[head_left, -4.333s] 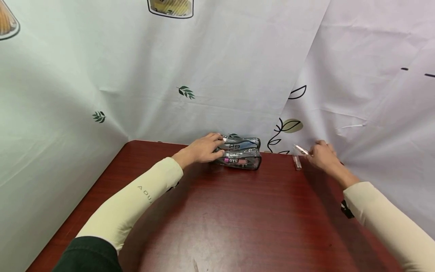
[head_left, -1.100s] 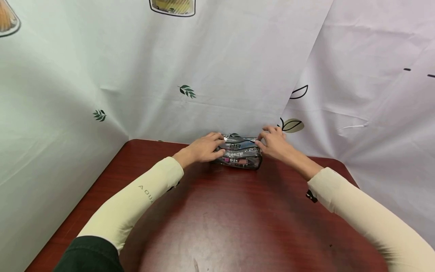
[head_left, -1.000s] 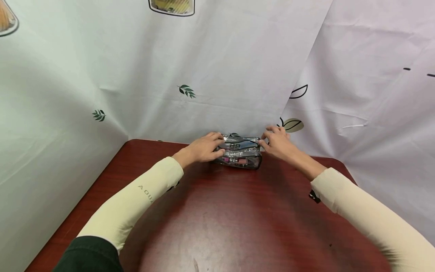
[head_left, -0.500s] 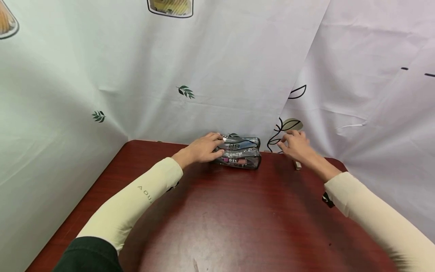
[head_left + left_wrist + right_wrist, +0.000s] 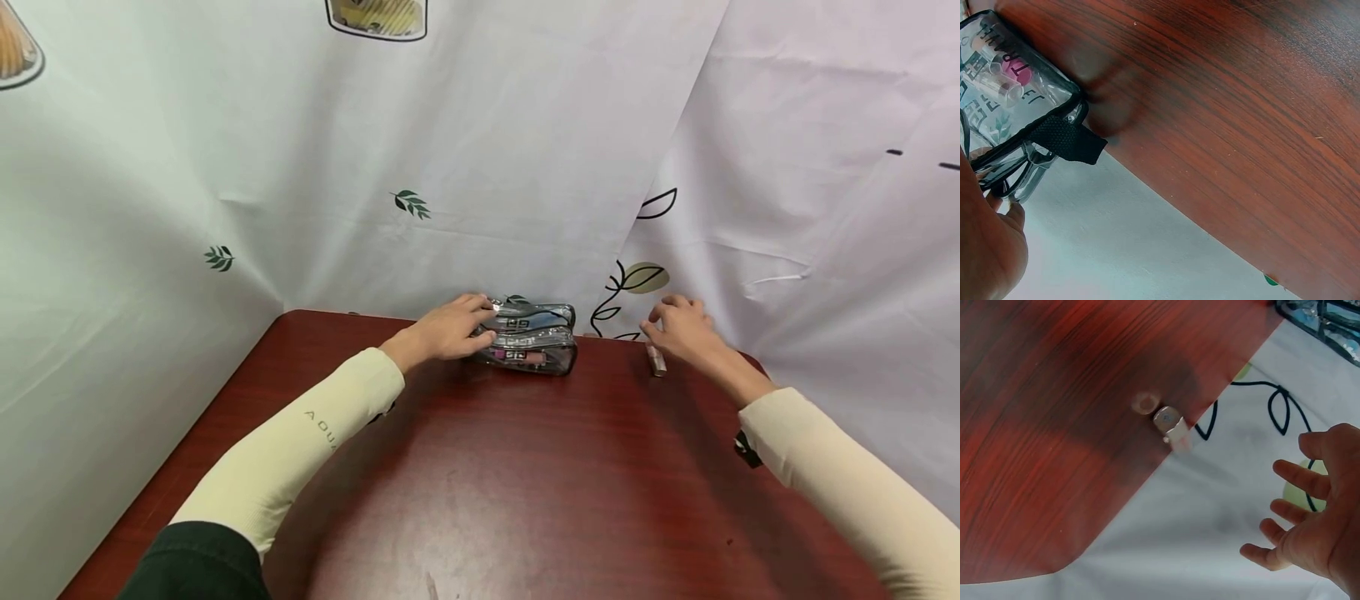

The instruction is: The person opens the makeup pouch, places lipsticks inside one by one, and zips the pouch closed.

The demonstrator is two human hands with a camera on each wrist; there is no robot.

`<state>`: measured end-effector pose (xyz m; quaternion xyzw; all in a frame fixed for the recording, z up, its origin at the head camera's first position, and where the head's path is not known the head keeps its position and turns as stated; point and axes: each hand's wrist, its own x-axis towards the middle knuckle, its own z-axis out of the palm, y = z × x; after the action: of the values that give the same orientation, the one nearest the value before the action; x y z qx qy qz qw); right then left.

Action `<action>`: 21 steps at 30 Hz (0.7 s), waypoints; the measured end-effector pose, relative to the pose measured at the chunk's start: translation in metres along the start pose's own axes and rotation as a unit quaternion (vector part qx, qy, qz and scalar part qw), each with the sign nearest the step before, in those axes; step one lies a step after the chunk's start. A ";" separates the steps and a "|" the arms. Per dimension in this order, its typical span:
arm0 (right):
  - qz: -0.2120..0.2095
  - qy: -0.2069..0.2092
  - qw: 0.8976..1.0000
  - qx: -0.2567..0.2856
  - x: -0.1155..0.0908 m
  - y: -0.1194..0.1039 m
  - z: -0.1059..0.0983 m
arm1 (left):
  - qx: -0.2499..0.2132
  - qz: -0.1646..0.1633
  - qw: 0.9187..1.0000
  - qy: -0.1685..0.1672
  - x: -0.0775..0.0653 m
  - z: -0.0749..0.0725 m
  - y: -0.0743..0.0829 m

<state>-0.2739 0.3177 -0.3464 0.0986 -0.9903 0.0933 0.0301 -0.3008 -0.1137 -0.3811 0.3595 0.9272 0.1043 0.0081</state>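
Observation:
A clear cosmetic pouch (image 5: 528,342) with black trim lies at the table's back edge. My left hand (image 5: 448,327) grips its left end, thumb in front and fingers over the top. In the left wrist view, pink-capped and clear tubes (image 5: 999,84) show through the plastic, and a black strap tab (image 5: 1069,139) sticks out. Off to the right my right hand (image 5: 681,327) hovers with fingers spread and nothing in them. A small pinkish tube (image 5: 656,360) rests on the table just left of and below that hand; in the right wrist view, the tube (image 5: 1172,428) shows a silvery end.
The dark red wooden table (image 5: 480,467) has its back edge right against a white printed curtain (image 5: 510,167). Beside the small tube a faint pale ring (image 5: 1145,403) shows on the tabletop.
Earlier my right hand held a slim clear tube at the right, then was at the pouch's right end. Now it is empty and has moved back right, near the small tube. The left hand stayed put.

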 end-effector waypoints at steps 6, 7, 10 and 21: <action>0.010 -0.001 1.000 -0.002 0.000 0.010 0.002 | -0.022 0.013 0.999 0.022 0.031 0.045 -0.052; 0.011 -0.004 1.000 -0.002 0.000 0.011 0.002 | -0.026 0.015 0.999 0.028 0.035 0.052 -0.060; 0.018 -0.017 1.000 -0.005 -0.002 0.016 0.006 | -0.006 0.011 1.000 0.024 0.028 0.043 -0.048; 0.052 -0.051 0.997 -0.008 -0.008 0.028 0.033 | 0.006 0.033 0.999 0.033 0.018 0.029 -0.034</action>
<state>-0.2729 0.3403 -0.3849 0.0512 -0.9951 0.0813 -0.0242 -0.3346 -0.1208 -0.4151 0.3863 0.9152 0.1110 -0.0281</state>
